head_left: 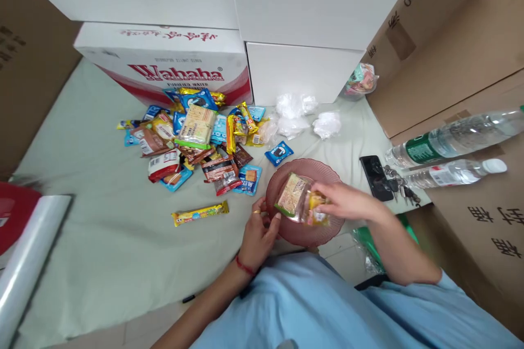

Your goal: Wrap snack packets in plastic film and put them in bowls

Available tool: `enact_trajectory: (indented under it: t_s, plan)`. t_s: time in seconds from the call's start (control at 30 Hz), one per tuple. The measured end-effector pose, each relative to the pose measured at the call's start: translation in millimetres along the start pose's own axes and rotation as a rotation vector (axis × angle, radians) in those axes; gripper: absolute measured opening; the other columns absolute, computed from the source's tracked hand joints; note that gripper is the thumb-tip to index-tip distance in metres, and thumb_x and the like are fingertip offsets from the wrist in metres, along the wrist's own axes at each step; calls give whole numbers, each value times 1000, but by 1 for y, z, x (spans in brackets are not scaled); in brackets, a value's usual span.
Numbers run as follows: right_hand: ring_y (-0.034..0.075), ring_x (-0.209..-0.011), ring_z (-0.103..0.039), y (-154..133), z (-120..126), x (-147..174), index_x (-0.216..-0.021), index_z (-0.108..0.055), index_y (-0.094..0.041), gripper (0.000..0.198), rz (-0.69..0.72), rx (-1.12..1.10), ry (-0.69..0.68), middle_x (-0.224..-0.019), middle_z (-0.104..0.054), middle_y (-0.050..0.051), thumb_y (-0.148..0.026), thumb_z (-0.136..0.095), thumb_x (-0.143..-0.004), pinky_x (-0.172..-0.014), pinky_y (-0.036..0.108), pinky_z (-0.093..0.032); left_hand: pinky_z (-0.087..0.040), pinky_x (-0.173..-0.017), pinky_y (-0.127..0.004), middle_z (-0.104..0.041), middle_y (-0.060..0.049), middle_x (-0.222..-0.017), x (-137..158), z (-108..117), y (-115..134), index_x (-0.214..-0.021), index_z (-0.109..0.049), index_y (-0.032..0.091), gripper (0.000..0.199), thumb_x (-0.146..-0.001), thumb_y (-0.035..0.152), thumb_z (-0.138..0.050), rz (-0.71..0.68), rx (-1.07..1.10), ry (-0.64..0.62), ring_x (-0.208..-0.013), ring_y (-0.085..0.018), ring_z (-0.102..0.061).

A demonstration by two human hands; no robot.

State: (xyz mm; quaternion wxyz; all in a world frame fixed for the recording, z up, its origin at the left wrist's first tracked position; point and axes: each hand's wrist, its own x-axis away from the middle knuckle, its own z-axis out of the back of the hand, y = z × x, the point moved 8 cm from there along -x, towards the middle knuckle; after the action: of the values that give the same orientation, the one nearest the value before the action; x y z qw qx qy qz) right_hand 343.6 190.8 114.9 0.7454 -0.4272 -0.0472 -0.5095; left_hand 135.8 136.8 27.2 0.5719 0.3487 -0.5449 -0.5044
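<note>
A pinkish translucent plate [305, 237] with a ridged rim lies at the table's front edge. My left hand [257, 237], with a ring and a red cord at the wrist, grips its left rim, thumb on top. On the plate rests a packet of crackers [291, 194] in clear and green wrapping. Beside it, my right hand [343, 199] is closed on a small yellow snack packet [316, 214], slightly blurred, over the right half of the plate. Just behind the rim is a blue cookie packet [279, 153], apart from both hands.
A heap of wrapped snacks [198, 125] lies before a Wahaha carton [172, 65]. Left of the plate is a yellow snack stick [200, 213]. Crumpled clear bags [292, 114] lie behind. At right are a phone [375, 177], keys [399, 182] and water bottles [458, 139].
</note>
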Motion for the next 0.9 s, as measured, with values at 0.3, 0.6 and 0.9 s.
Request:
enact_trajectory:
  t_s: [0.3,0.6,0.9]
  plan:
    - [32,-111,-64,31,63,-1,-123,-69,-27,36,-114,201,540,-124,-67,12,-48,-63,-95,-96,43,-50,-62,-49,-34,-64,-15,-116,10,21,-16,-148,-32,20,75,-93,66,-54,156,138,-21,-73,-21,-73]
    - [15,-69,-65,152,152,-109,-112,-61,-17,41,-363,-480,886,-97,-67,7,-42,-76,-82,-67,30,-56,-61,-49,-35,-73,-8,-98,15,-20,-11,-148,-40,23,74,-86,50,-72,348,316,-282,-61,-21,-72]
    - [16,-81,-68,111,156,-175,-101,-66,-18,17,-198,-614,609,-98,-72,5,-28,-71,-89,-80,32,-58,-64,-63,-33,-70,-10,-120,-14,-56,8,-140,-46,24,70,-77,34,-75,356,473,-326,-93,-25,-73]
